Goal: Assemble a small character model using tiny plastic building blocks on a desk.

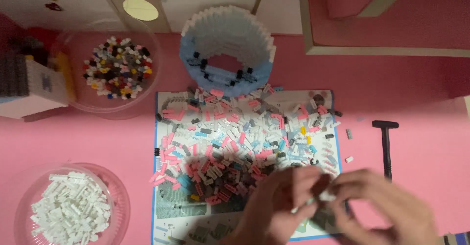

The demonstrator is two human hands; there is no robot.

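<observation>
Two hands, our left hand (pixel 281 201) and right hand (pixel 387 206), grip pinched narrow on tiny white bricks (pixel 318 196), which look light, rigid, easily dropped; we'd hold by edges.

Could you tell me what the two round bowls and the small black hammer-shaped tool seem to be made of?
Both bowls, the upper one and the lower one, look like clear glossy plastic: the pink table shows through them. The black tool looks matte, probably plastic; blur leaves that open.
</observation>
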